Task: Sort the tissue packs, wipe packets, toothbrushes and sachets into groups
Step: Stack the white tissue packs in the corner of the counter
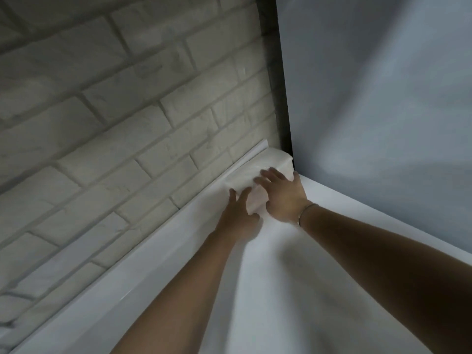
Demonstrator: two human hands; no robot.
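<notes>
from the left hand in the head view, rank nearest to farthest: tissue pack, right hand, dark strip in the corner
1. Tissue pack: just ahead of the left hand, touching its fingertips.
2. Right hand: close beside it on the right, resting on the same pack.
3. Dark strip: farthest, upright in the corner behind the pack.

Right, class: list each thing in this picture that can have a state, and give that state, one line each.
tissue packs: lying in the corner of the white surface, against the brick wall
right hand: fingers spread flat on the packs
left hand: touching their near end, grip too blurred to tell
bracelet: on the right wrist
</notes>
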